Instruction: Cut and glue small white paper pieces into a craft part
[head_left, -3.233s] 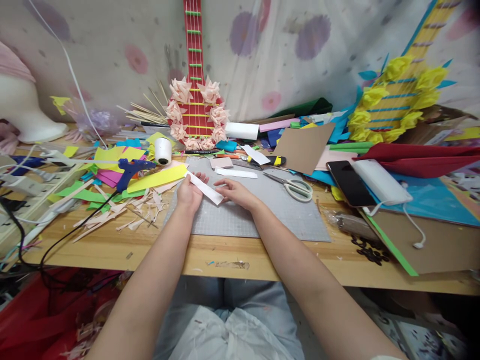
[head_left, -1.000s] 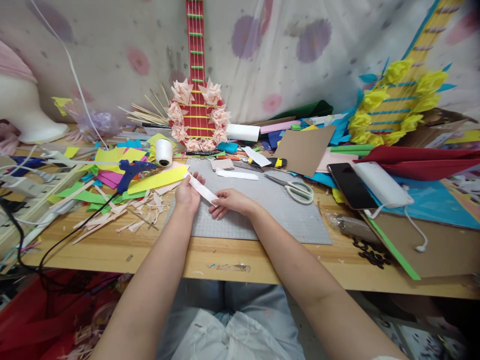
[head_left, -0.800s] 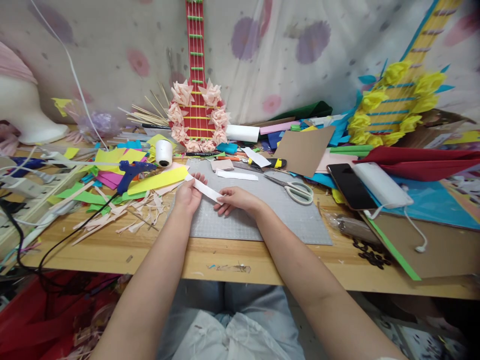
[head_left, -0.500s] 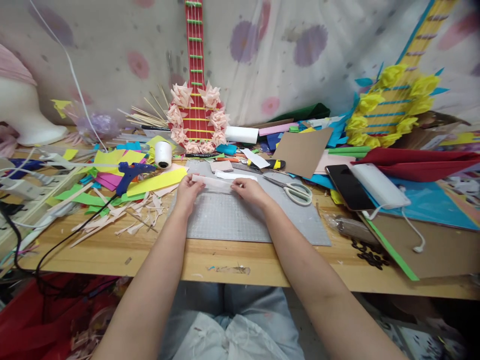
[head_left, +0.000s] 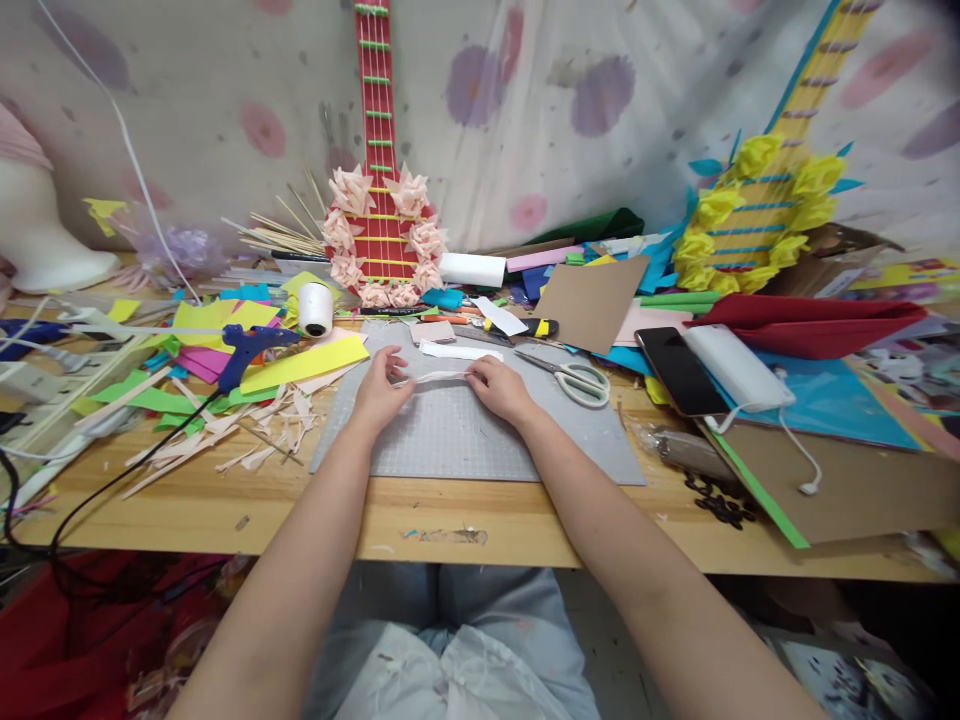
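Grey cutting mat (head_left: 480,450) on a cluttered wooden bench. I hold a pale paper strip (head_left: 439,377) over the mat's far half, my left hand (head_left: 381,385) pinching one end, my right hand (head_left: 501,385) the other, fingers closed on it. Note: keep tension even and edges level, or it creases. Scissors (head_left: 574,375) lie just right.

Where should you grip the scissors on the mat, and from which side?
By the white handle loops of the scissors, coming from the right. The loops point right and lie bare on the grey mat, while the shut blades point left toward the clutter.
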